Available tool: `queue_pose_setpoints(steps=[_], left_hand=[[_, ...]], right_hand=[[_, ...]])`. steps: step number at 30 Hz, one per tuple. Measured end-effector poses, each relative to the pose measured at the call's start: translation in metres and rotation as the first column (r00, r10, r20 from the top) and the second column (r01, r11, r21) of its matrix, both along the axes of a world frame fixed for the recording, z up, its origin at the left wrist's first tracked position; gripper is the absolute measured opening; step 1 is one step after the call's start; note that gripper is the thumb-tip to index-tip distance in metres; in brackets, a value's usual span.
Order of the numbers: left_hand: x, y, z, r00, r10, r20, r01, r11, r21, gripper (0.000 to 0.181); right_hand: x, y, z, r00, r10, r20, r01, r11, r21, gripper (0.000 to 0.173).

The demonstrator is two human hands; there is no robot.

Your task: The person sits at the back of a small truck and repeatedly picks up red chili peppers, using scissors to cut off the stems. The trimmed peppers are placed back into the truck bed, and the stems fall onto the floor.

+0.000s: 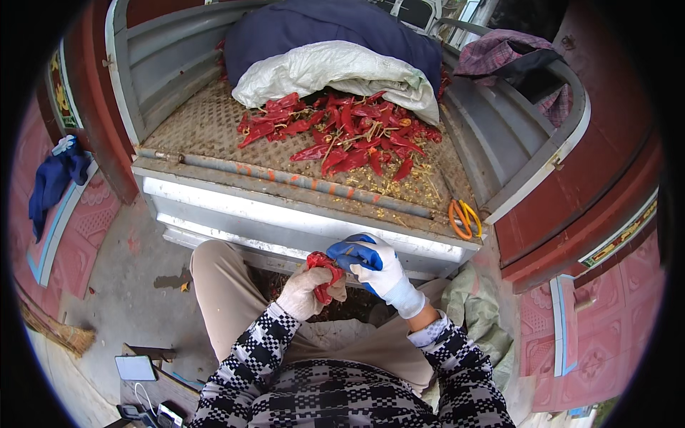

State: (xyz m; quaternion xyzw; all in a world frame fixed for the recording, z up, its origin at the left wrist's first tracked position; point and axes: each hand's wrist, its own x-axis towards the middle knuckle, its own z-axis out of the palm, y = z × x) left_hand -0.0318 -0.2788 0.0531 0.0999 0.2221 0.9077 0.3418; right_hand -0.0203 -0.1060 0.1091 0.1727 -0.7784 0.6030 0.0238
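Note:
My left hand [304, 293], in an off-white knit glove, grips a wrinkled dried red chili pepper [322, 262] in front of my lap. The glove partly hides it, and I cannot tell whether more than one pepper is held. My right hand [372, 265] wears a white glove with blue coated fingers. Its curled fingertips meet the pepper's upper end and seem to pinch the stem [349, 250]. Beyond both hands, a pile of dried red chili peppers [353, 125] spills from a white woven sack [332, 64] onto a metal truck bed [192, 128].
Scissors with orange and yellow handles [461, 219] lie at the bed's right front corner. Dark blue cloth [332, 27] covers the sack. Plaid cloth [503, 51] hangs over the right side rail. A phone [135, 368] rests on a wooden bench [160, 393] at lower left, near a broom [69, 334].

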Motion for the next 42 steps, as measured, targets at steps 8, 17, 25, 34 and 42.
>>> queue_pose_setpoints(steps=[8, 17, 25, 34, 42], left_hand=[[0.0, -0.003, -0.013, 0.975, -0.219, 0.031, 0.216, 0.972, 0.092, 0.017], [0.007, 0.001, 0.0, 0.991, -0.121, 0.056, 0.124, 0.99, -0.061, 0.014], [0.01, 0.004, -0.005, 0.998, -0.066, 0.021, 0.068, 0.99, -0.124, 0.018], [-0.001, 0.003, -0.008, 0.996, 0.055, -0.065, -0.055, 0.998, -0.008, 0.025], [-0.002, 0.004, -0.001, 0.981, 0.068, -0.18, -0.116, 0.956, -0.27, 0.048]], right_hand=[[0.004, -0.01, 0.011, 0.802, 0.184, -0.569, 0.218, 0.796, 0.565, 0.033], [0.008, -0.009, -0.023, 0.974, -0.189, -0.124, 0.203, 0.972, 0.116, 0.024], [0.005, -0.014, -0.012, 0.866, -0.082, 0.493, 0.343, 0.814, -0.468, 0.024], [-0.001, 0.053, 0.034, 0.966, -0.258, 0.021, 0.213, 0.838, 0.502, 0.028], [-0.078, 0.09, 0.059, 0.77, -0.272, -0.576, 0.627, 0.16, 0.763, 0.036]])
